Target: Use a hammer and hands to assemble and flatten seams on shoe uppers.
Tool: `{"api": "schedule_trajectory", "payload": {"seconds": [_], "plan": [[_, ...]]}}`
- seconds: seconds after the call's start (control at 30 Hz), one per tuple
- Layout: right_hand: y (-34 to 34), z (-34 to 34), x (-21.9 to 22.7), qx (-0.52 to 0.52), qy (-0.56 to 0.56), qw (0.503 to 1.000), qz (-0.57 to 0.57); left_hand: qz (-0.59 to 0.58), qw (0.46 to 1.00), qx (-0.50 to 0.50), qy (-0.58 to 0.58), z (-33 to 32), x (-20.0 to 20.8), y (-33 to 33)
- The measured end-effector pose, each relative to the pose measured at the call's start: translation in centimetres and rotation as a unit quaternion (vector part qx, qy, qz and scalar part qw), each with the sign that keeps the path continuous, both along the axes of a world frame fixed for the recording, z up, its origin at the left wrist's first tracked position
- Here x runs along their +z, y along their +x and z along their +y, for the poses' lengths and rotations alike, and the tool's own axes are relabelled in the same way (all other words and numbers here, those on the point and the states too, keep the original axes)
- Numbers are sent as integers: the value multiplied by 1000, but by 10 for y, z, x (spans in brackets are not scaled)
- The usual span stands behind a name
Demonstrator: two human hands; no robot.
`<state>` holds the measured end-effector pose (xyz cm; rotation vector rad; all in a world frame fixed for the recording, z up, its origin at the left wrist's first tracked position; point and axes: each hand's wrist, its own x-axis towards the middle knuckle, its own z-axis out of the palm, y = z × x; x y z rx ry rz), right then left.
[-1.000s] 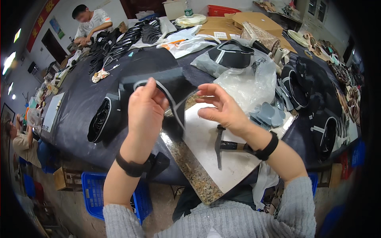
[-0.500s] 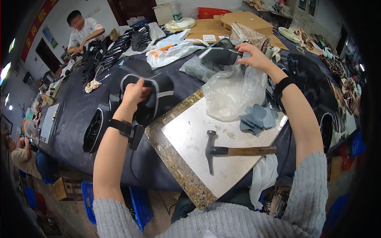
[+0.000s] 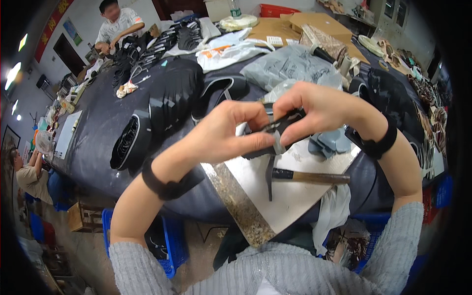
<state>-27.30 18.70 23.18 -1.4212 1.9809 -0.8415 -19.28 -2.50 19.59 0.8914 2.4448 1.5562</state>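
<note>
My left hand [image 3: 223, 130] and my right hand [image 3: 317, 113] meet above the work board [image 3: 241, 201], both closed on a black shoe upper [image 3: 289, 119] with light grey trim. Fingers and thumbs pinch its edge from either side and cover much of it. Just below lies a hammer [image 3: 314, 177] with a wooden handle, its head partly under the held piece. Several grey-blue cut pieces [image 3: 332, 142] rest on the board near my right wrist. Behind my left hand another black shoe upper [image 3: 223, 91] lies on the dark table cover.
Rows of nested black uppers [image 3: 172, 91] stand left of the board. A grey plastic bag [image 3: 295, 66] lies beyond my hands, beside a patterned bag [image 3: 324, 42]. A co-worker [image 3: 118, 29] handles black pieces at the far left. Blue crates [image 3: 172, 250] stand below the table edge.
Both hands have come together over the board, the right from the plastic bag, the left from the black uppers. The black upper is now pinched between them. The view has shifted slightly.
</note>
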Motion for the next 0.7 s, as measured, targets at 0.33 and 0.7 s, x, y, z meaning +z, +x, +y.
{"api": "schedule_trajectory", "payload": {"seconds": [0.33, 0.7], "plan": [[42, 4, -32, 90, -60, 990, 86, -163, 983, -18, 79, -1, -37, 50], [45, 7, -44, 89, -76, 993, 30, 224, 968, 73, -89, 22, -36, 68]]}}
